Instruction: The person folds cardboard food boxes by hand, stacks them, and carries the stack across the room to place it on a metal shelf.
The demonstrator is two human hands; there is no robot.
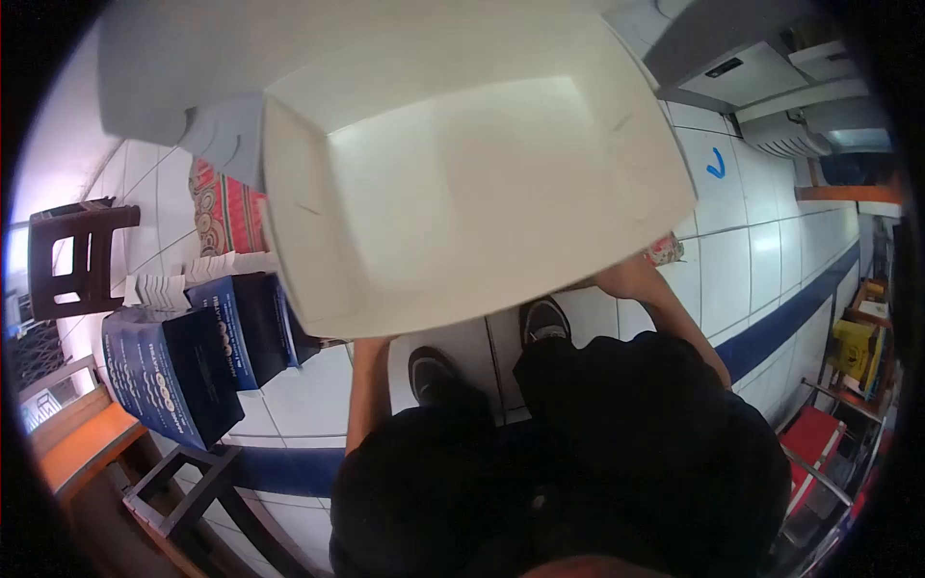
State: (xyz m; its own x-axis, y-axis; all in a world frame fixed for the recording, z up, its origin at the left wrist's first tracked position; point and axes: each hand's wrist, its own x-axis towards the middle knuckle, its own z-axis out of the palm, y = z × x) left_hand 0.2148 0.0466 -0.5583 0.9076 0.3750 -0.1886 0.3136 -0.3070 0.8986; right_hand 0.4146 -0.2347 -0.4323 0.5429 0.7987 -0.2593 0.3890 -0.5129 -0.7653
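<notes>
A large white open box or drawer (462, 183) fills the upper middle of the view, its hollow inside facing me. My left hand (374, 345) is at its lower edge on the left, with the fingers hidden behind or under it. At the lower right edge, my right hand (628, 277) grips the same piece, its fingertips out of sight beneath. The inside of the box shows nothing in it. Behind its left side lies a red patterned cloth (226, 207) on the floor.
Dark blue printed bags (169, 371) stand on the left, near a brown plastic stool (82, 255). A dark metal frame (217, 491) is at lower left. My shoes (544, 321) are on white tiles. Grey units (752, 77) stand upper right; a red item (811, 448) is at right.
</notes>
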